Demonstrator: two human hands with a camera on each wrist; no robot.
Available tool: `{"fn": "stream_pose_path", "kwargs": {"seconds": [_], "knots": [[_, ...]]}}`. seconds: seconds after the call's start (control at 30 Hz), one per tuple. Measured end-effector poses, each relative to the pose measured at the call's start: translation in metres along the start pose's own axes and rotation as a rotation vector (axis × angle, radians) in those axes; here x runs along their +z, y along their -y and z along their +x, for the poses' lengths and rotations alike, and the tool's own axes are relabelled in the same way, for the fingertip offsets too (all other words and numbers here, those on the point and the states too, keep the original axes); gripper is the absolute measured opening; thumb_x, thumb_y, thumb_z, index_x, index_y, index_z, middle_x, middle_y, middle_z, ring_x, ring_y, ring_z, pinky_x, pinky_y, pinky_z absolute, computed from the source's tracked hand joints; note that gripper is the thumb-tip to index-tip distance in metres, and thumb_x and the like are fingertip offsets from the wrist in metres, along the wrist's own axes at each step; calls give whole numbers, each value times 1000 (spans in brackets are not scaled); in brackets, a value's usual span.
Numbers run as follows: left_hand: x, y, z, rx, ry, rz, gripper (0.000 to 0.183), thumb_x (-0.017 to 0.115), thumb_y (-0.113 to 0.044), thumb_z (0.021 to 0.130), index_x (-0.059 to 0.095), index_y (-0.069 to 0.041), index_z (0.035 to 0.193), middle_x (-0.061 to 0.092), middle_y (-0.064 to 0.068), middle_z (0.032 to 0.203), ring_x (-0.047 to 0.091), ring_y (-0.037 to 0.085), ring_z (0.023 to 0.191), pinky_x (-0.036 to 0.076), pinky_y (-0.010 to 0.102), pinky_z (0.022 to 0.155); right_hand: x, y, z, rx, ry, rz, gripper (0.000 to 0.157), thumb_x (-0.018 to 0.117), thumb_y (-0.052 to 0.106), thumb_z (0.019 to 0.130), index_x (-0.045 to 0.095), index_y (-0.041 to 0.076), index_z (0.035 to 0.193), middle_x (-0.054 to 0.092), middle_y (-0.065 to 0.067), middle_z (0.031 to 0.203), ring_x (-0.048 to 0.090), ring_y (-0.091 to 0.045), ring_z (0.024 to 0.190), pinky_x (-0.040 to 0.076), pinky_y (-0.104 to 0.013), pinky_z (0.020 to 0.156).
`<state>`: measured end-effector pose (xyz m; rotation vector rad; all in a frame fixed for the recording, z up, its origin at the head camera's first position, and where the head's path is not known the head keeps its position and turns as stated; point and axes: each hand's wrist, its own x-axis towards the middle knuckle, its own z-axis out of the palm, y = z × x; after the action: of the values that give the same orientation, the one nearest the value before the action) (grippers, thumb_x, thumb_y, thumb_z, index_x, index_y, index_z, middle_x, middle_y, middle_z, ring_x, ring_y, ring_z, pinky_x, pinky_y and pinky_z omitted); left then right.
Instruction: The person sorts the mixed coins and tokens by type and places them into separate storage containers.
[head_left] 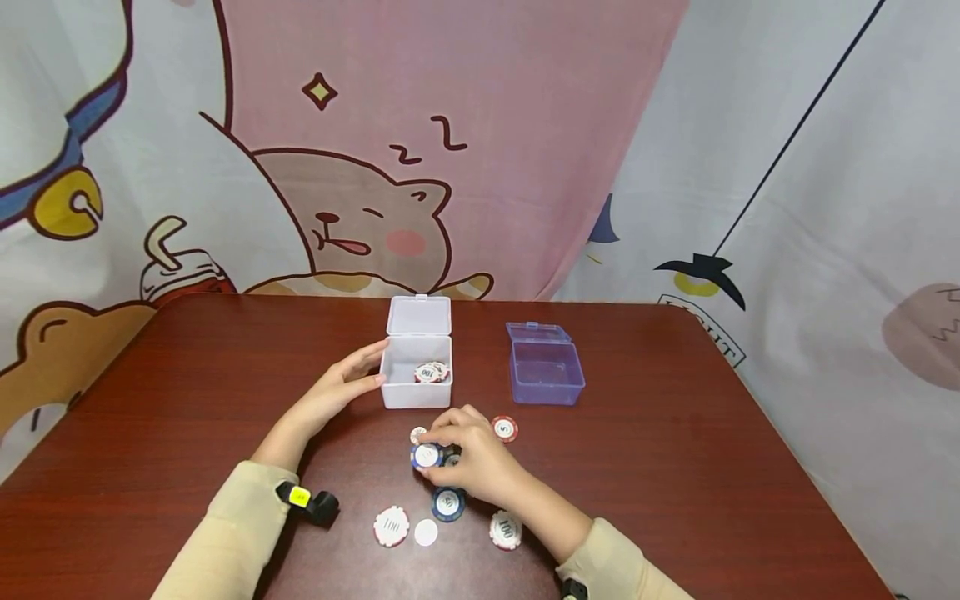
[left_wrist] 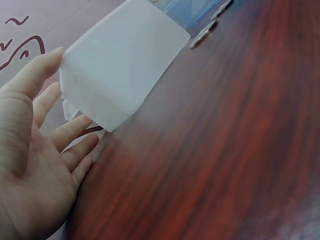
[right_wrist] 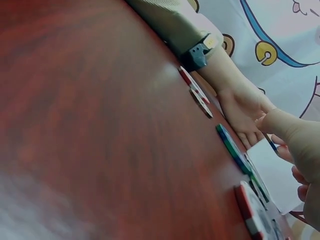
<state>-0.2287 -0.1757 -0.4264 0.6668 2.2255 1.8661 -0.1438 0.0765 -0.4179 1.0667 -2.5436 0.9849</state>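
Observation:
My right hand (head_left: 476, 454) pinches a blue poker chip (head_left: 427, 455) between thumb and fingers; edge-on, the same chip (right_wrist: 270, 142) shows in the right wrist view. Partly hidden under that hand is a dark chip (head_left: 452, 457). A small white chip (head_left: 417, 435) lies just beyond the fingertips. At the left wall of an open white plastic box (head_left: 417, 395), my left hand (head_left: 333, 400) rests its fairly straight fingers and thumb. Inside the box, on its right side, are white chips (head_left: 431, 372) marked 100.
A purple-blue clear box (head_left: 547, 393) with raised lid stands to the right. Around the right hand lie a red chip (head_left: 505, 429), a dark blue chip (head_left: 448, 504), a plain white disc (head_left: 425, 532) and two white 100 chips, one left (head_left: 392, 527), one right (head_left: 506, 530).

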Motion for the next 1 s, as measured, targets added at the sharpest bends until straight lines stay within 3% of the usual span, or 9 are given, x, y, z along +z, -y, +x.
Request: {"fn": "stream_pose_path", "kwargs": {"seconds": [0.37, 1.0], "knots": [[-1, 5, 1, 11, 0, -6, 57, 59, -17, 88, 34, -17, 139, 36, 14, 138, 29, 32, 127, 19, 53, 99, -11, -5, 7, -32, -83, 4, 37, 79, 25, 65, 70, 11, 99, 57, 9, 91, 44, -7, 86, 36, -24, 74], [-1, 4, 1, 27, 2, -11, 57, 59, -16, 87, 34, -15, 139, 37, 14, 138, 29, 32, 126, 20, 52, 99, -28, -8, 37, 12, -166, 18, 35, 80, 21, 65, 71, 15, 98, 57, 8, 94, 43, -7, 85, 38, -23, 69]]}}
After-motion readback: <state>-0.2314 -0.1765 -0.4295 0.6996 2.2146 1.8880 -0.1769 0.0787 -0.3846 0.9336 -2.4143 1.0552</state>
